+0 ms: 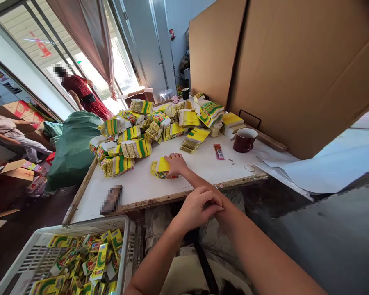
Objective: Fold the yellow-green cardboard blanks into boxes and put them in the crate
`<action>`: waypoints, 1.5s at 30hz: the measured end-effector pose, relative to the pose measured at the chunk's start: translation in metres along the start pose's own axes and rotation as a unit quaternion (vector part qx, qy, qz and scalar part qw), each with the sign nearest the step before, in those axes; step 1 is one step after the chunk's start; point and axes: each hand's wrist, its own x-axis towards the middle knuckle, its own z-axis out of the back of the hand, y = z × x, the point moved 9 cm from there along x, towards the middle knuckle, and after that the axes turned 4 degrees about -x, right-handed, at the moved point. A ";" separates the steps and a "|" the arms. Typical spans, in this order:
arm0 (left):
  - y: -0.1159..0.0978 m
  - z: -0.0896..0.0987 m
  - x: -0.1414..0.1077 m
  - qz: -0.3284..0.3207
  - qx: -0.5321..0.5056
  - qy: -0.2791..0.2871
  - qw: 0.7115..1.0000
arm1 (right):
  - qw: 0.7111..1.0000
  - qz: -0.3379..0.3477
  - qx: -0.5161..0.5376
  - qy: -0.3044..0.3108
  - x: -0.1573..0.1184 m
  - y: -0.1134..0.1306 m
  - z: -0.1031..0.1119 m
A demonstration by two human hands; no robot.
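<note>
My right hand [176,164] reaches over the white table and grips the right end of a small bundle of flat yellow cartons [160,167], its fingers over the top. Across my right forearm lies my left hand [199,207], with its fingers curled and the thumb and fingertips together at the skin. Anything between those fingertips is too small to make out. Behind the gripped bundle, more flat cartons with yellow, green and white stripes [137,148] are heaped at the table's back left. One fanned stack [194,139] lies just behind my right hand.
The white table [141,192] also bears a dark red mug [244,140], a small red packet [218,151] and a blurred dark object [112,199]. Below left, a white crate [124,241] holds cartons. A green sack [74,147] stands at left; two people are beyond it. Cardboard sheets [295,61] rise behind.
</note>
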 end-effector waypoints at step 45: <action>-0.003 -0.006 0.000 -0.047 0.048 0.041 0.997 | 1.000 0.000 0.009 -0.008 0.001 0.000 -0.005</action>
